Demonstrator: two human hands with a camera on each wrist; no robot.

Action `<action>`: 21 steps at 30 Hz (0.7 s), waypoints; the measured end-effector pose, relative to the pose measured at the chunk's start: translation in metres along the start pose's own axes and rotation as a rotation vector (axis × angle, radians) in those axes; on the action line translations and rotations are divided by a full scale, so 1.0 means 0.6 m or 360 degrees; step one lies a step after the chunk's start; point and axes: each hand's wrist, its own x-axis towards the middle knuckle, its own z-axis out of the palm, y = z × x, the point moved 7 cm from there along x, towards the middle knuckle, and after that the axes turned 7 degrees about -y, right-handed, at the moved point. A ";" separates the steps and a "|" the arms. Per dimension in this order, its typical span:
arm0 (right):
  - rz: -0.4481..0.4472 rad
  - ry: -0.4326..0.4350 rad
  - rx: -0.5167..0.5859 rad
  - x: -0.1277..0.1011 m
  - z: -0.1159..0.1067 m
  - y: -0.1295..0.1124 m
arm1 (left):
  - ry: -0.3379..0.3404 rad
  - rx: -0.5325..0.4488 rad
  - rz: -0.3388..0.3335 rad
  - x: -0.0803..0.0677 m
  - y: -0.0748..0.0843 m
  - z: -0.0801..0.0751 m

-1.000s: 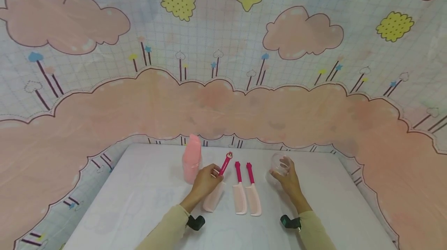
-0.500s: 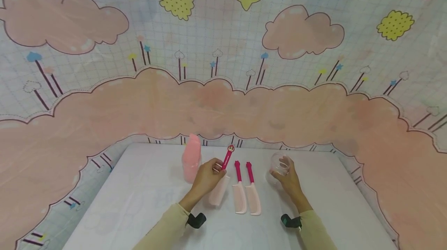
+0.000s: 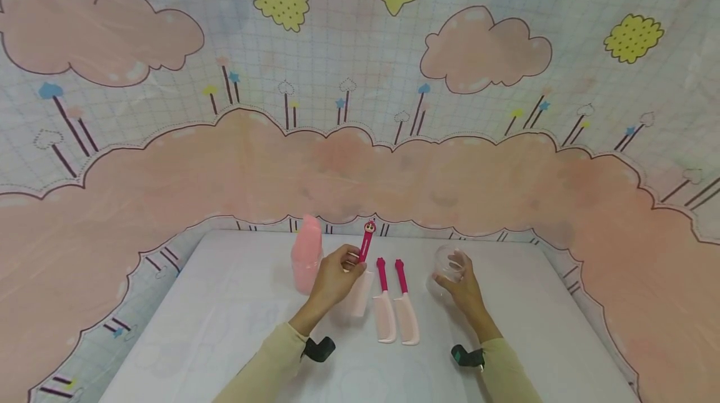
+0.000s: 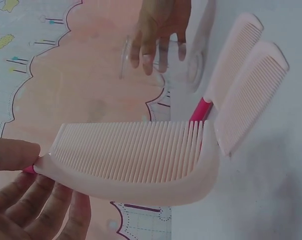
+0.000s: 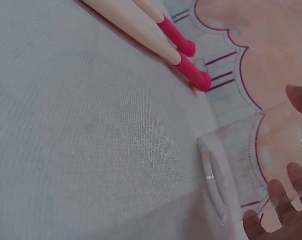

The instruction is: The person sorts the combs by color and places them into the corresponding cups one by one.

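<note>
My left hand (image 3: 339,277) pinches a pale pink comb (image 3: 360,297) near where its magenta handle meets the toothed part. In the head view the handle points up and ends in a small cartoon face; in the left wrist view the comb's teeth (image 4: 130,150) show side-on, raised off the table. My right hand (image 3: 464,281) holds a clear cup (image 3: 445,255), fingers and thumb around its wall. The cup's base (image 5: 211,175) appears to stand on the table in the right wrist view. Between the hands lie two more such combs, the left one (image 3: 385,318) beside the right one (image 3: 407,320).
Just beyond my left hand stands a pink object (image 3: 306,259) with a rounded, narrower top; its kind is unclear. The white tabletop (image 3: 225,303) ends at a patterned cloth backdrop (image 3: 337,165) with clouds.
My left hand has lifted the comb and moved it slightly away from me, turning it more upright. The right hand stays on the cup, and the two other combs lie where they were.
</note>
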 end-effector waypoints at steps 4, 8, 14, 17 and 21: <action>0.0018 -0.0007 -0.0010 0.000 0.001 0.000 | 0.0028 -0.0011 0.0033 0.003 0.010 -0.002; 0.0028 -0.0008 -0.0010 -0.001 0.001 0.001 | 0.0053 -0.0033 0.0054 0.007 0.017 -0.003; 0.0002 0.0002 -0.0008 -0.002 -0.001 0.001 | 0.0080 -0.0099 0.0104 0.015 0.030 -0.001; 0.0011 0.0016 -0.0011 -0.003 -0.001 0.002 | 0.0067 -0.0125 0.0149 0.020 0.041 0.000; 0.0037 0.0009 -0.0012 -0.003 0.001 0.004 | 0.0039 -0.0140 0.0179 0.027 0.054 0.003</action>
